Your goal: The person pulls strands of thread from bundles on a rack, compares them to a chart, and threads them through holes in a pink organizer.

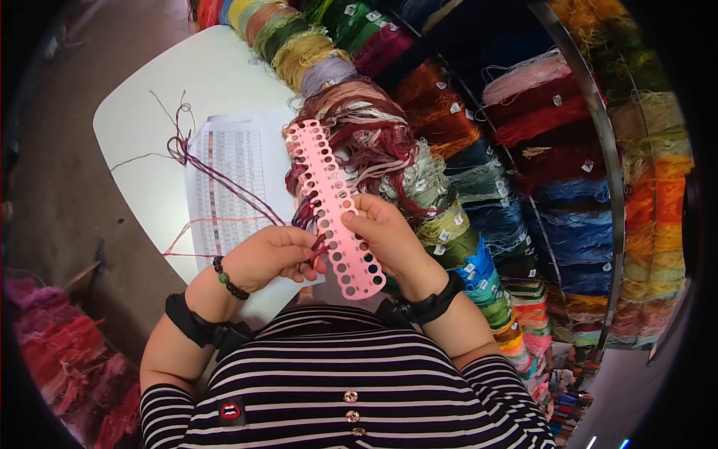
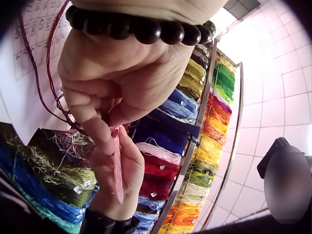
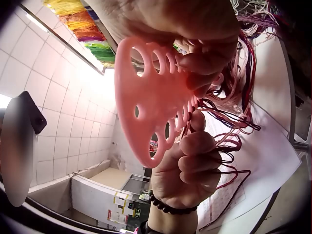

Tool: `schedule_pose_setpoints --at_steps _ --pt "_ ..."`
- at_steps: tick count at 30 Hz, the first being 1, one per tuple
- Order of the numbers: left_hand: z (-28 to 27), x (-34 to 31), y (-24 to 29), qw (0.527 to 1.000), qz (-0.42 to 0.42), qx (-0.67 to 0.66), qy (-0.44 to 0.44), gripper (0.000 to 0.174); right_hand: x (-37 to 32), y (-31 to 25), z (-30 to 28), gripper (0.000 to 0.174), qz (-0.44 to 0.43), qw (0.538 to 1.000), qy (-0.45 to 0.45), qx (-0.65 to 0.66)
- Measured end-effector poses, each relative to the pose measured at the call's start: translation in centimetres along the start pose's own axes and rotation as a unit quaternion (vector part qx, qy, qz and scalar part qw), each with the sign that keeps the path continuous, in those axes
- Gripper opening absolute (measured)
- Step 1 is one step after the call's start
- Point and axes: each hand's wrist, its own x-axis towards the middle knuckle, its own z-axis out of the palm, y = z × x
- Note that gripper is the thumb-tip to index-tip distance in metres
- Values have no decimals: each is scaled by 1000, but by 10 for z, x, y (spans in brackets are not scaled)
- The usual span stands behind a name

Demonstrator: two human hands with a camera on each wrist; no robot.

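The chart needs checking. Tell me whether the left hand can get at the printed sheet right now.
Probably yes, once freed: the sheet lies on the table just beyond the left hand, with only loose threads across it. But that hand pinches threads at the pink card the right hand holds.

A printed chart point(image 1: 228, 179) on the white worktop point(image 1: 149, 112) carries a grid of rows and columns of figures; in the left wrist view its corner point(image 2: 29, 29) shows a single "4" and what looks like "1045" and "435", while the rest is too small or skewed to read. Small white tags point(image 1: 453, 108) on the hanging thread skeins point(image 1: 538, 112) bear marks that cannot be made out.
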Motion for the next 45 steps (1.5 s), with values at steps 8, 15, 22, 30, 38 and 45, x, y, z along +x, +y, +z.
schedule_pose_setpoints --at_steps 8,15,22,30,38,45 --pt "4 -3 4 999 -6 -54 -1 18 5 6 -2 27 -18 1000 -3 10" --pt "5 -4 1 997 -4 -83 -1 20 4 7 -2 25 -11 1000 -10 11" --pt "3 -4 -3 996 -6 -94 2 21 1 5 1 25 -18 1000 -16 15" --pt "4 -6 -6 995 -6 -102 14 25 -4 1 5 23 -2 1000 1 -16" --pt "6 -7 -8 996 -5 -83 29 27 -7 -1 7 23 -5 1000 4 -17" --pt "11 -12 1 953 37 268 137 23 -2 -7 -9 22 -83 994 25 -61"
